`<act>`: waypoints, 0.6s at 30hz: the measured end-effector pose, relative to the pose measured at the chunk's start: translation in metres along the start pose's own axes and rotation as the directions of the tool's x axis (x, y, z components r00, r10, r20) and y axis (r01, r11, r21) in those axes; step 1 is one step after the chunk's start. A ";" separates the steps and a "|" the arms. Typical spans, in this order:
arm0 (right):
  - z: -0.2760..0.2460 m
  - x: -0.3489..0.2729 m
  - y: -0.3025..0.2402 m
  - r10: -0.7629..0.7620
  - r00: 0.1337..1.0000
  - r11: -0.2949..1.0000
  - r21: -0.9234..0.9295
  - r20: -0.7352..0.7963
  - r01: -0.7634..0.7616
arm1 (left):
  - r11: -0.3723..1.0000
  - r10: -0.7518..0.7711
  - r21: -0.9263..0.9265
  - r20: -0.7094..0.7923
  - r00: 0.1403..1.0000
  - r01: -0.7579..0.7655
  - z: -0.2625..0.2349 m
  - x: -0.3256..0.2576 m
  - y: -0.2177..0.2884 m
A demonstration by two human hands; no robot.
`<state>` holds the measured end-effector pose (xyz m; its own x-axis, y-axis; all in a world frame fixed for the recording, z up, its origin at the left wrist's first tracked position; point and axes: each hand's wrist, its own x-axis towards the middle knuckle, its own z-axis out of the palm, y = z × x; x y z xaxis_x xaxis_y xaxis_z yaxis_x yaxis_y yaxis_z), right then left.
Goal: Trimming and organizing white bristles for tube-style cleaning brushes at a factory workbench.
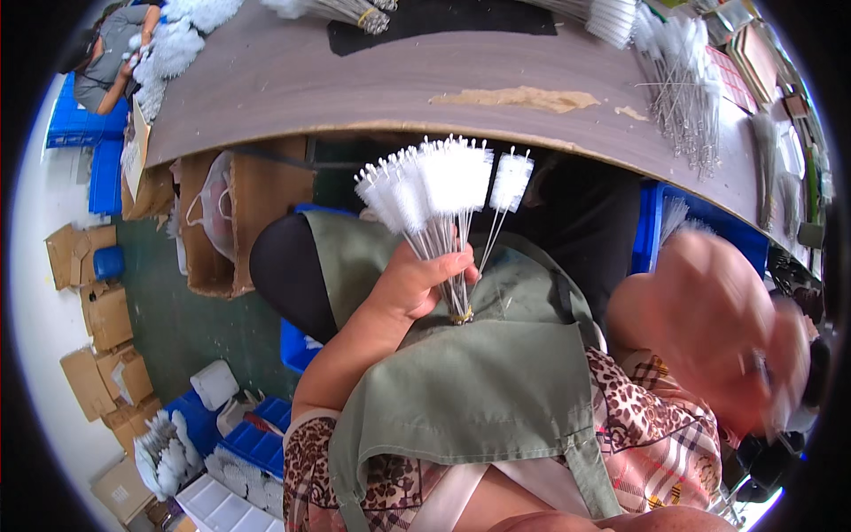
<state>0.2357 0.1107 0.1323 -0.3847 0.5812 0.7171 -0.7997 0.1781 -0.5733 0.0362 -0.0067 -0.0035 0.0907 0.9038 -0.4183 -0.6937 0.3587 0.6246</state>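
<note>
One bunch of white wire-stemmed brushes [443,191] sits clenched in the left hand [417,284]; squeezing near the yellow band [461,315] would keep the stems together; the blurred right hand [718,319] shows no readable grip

Brushes [443,182]: white bristle heads, silver wire stems, yellowish band at base. Apron [479,390]: olive green, plain. Sleeves [310,461]: leopard print with plaid panels in tan, red, white. Bench [372,89]: grey-brown top, black mat [425,22]. Crates [257,439]: blue. Boxes [106,315]: brown cardboard. Floor [186,328]: apparently dark green.

Brush bundle [443,191] stands over the apron [479,372] (table [292,80] beyond, boxes [97,310] left).
</note>
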 end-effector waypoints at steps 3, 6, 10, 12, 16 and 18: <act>0.015 0.004 -0.010 -0.152 0.984 0.988 0.019 0.093 0.151 | 0.999 0.034 0.008 -0.030 0.999 -0.034 -0.003 -0.009 0.001; 0.019 0.012 -0.019 -0.318 0.928 0.947 0.022 0.195 0.320 | 0.998 0.059 0.029 -0.060 0.996 -0.057 -0.002 -0.010 0.002; 0.024 0.020 -0.020 -0.448 0.854 0.890 0.041 0.265 0.455 | 0.996 0.074 0.053 -0.072 0.995 -0.070 0.000 -0.011 0.002; 0.026 0.020 -0.020 -0.470 0.840 0.879 0.056 0.269 0.474 | 0.996 0.075 0.055 -0.068 0.995 -0.071 0.002 -0.013 0.003; 0.029 0.023 -0.017 -0.481 0.828 0.874 0.079 0.289 0.480 | 0.988 0.110 0.123 -0.148 0.983 -0.092 0.010 -0.021 0.004; 0.030 0.022 -0.013 -0.480 0.832 0.877 0.130 0.277 0.463 | 0.981 0.133 0.162 -0.186 0.974 -0.103 0.013 -0.022 0.008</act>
<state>0.2239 0.0970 0.1672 -0.0634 0.1784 0.9819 -0.9391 0.3223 -0.1192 0.0380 -0.0209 0.0196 -0.1368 0.8842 -0.4467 -0.5747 0.2964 0.7628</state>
